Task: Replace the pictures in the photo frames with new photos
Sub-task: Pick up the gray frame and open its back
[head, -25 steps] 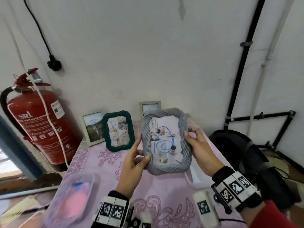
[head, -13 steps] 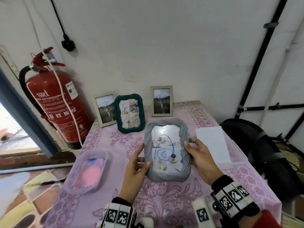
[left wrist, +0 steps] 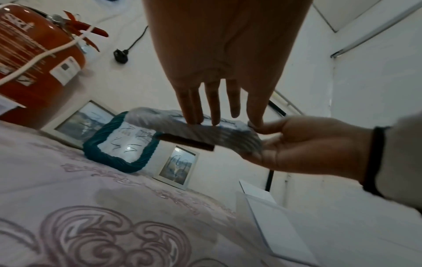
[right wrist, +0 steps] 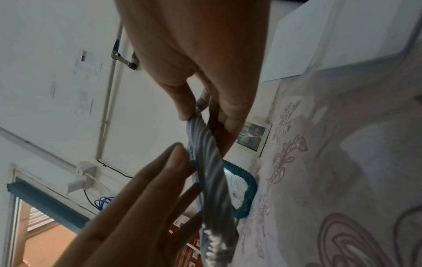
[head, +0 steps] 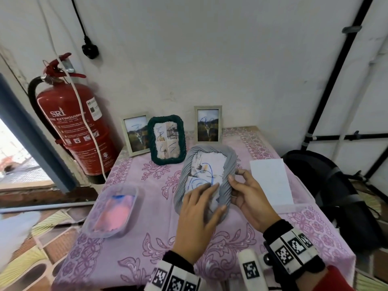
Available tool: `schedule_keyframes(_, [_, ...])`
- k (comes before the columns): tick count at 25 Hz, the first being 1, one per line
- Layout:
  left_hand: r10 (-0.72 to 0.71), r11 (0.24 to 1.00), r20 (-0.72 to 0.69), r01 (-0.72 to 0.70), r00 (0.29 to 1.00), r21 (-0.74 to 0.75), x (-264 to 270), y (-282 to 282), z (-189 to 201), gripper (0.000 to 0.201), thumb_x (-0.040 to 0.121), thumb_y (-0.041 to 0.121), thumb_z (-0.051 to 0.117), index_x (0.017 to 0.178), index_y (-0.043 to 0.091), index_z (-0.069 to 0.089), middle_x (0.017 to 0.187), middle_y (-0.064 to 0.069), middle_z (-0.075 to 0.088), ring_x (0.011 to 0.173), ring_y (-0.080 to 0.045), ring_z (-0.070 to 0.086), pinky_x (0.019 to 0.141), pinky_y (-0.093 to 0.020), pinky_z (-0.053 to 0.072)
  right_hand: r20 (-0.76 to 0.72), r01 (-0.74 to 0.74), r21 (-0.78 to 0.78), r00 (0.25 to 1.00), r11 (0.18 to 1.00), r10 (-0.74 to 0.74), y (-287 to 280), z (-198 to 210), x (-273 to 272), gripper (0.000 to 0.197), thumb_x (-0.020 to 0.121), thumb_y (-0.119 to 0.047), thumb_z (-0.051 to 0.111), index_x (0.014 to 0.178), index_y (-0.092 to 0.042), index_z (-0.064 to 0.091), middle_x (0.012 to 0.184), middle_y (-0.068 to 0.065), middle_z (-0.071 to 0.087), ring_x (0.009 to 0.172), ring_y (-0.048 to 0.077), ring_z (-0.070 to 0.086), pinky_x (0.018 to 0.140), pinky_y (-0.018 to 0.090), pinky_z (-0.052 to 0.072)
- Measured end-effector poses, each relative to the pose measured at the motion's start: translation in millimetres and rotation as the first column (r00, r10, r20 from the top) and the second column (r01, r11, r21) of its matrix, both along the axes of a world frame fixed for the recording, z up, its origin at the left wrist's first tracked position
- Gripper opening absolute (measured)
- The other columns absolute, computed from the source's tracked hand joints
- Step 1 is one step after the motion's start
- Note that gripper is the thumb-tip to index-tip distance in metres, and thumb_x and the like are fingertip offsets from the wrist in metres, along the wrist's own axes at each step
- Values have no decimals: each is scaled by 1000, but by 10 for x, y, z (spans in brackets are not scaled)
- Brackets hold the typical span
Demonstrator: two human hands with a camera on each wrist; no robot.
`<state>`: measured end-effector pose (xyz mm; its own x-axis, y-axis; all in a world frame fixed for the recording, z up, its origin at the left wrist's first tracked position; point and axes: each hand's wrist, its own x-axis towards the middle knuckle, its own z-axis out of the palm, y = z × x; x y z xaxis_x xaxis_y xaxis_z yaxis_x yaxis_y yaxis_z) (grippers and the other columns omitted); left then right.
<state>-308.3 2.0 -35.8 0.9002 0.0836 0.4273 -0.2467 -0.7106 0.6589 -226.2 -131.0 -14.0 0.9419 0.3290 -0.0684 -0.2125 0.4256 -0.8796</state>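
Observation:
A grey rope-wrapped photo frame (head: 230, 162) with a blue-scribbled picture is held tilted above the pink tablecloth (head: 147, 238). My right hand (head: 233, 181) pinches its right edge, thumb on the front and fingers behind, as the right wrist view (right wrist: 200, 115) shows. My left hand (head: 214, 196) lies flat over the lower part of the picture, with straight fingers (left wrist: 214, 115) touching the frame's (left wrist: 205, 131) front. A green rope frame (head: 165, 139) and two pale wooden frames (head: 136, 133) (head: 207, 124) stand against the wall.
A white sheet (head: 270, 181) lies on the cloth to the right of the hands. A clear plastic tub (head: 113, 208) with pink contents sits at the table's left edge. A red fire extinguisher (head: 71, 127) stands left of the table, a black bag (head: 327, 185) right.
The grey frame has come down from in front of the wall toward the table. My left hand left the frame's left edge and now lies flat across its front.

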Motion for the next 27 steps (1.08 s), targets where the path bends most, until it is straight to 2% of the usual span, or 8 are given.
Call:
schedule_keyframes(3, [-6, 999, 28, 5, 1000, 42, -19, -83, 41, 58, 83, 55, 53, 137, 43, 35, 134, 26, 37, 124, 6, 29, 100, -1, 20, 23, -34, 40, 999, 999, 33, 18, 40, -14, 6, 94, -13, 50, 93, -17, 55, 95, 15, 67, 78, 21, 66, 67, 30, 58])
schedule_keyframes(5, [-6, 1000, 54, 7, 999, -15, -32, -94, 61, 57, 85, 45, 60, 136, 42, 35, 132, 26, 40, 122, 5, 36, 100, -6, 30, 38, -59, 67, 998, 996, 57, 39, 53, -31, 11, 95, -21, 48, 91, -17, 58, 91, 12, 68, 76, 19, 67, 65, 29, 57])
schedule_keyframes(9, [-23, 945, 65, 43, 998, -325, -57, -44, 106, 51, 86, 22, 64, 130, 38, 44, 126, 24, 52, 113, 7, 50, 86, -11, 46, 38, -78, 66, 996, 995, 76, 99, 53, -60, 35, 90, -41, 45, 96, -10, 60, 88, 11, 71, 78, 22, 69, 65, 31, 56])
schedule_keyframes(14, [18, 784, 95, 45, 995, -620, -43, 89, 95, 42, 92, 12, 52, 130, 29, 45, 119, 8, 59, 94, -3, 65, 69, -18, 53, 214, -36, -210, 973, 977, 82, 188, -23, -79, 23, 97, -25, 44, 104, -17, 64, 111, 3, 71, 103, 16, 64, 83, 30, 50])
schedule_keyframes(17, [71, 664, 95, 24, 993, -747, -20, 206, 56, 36, 96, 10, 44, 131, 16, 46, 119, -10, 62, 99, -12, 66, 81, -30, 56, 266, 42, -362, 962, 931, 60, 201, -106, -105, 22, 95, -11, 49, 110, -17, 64, 115, -3, 66, 108, 13, 58, 88, 23, 45])
schedule_keyframes(20, [67, 544, 55, 10, 996, -839, -36, 293, -4, 34, 98, 16, 38, 131, 18, 47, 122, -6, 64, 112, -23, 62, 96, -51, 48, 273, 160, -492, 962, 856, -23, 152, -254, -102, 34, 93, -6, 53, 125, -16, 52, 121, -1, 55, 110, 19, 52, 96, 30, 43])
schedule_keyframes(24, [25, 430, -4, -14, 1000, -903, -61, 375, -142, 34, 100, 26, 34, 131, 30, 47, 125, -5, 63, 114, -23, 62, 96, -50, 48, 99, 61, -437, 995, 898, -19, 100, -419, -124, 30, 93, -5, 52, 123, -6, 53, 99, 12, 59, 87, 21, 61, 71, 27, 53])
schedule_keyframes(27, [-24, 388, -61, -47, 998, -920, -53, 418, -255, 33, 100, 25, 34, 130, 28, 49, 125, -2, 63, 113, -19, 62, 93, -45, 52, 143, 47, -438, 990, 898, 18, 54, -503, -139, 23, 93, 1, 50, 112, 4, 63, 89, 14, 67, 74, 17, 63, 57, 18, 52])
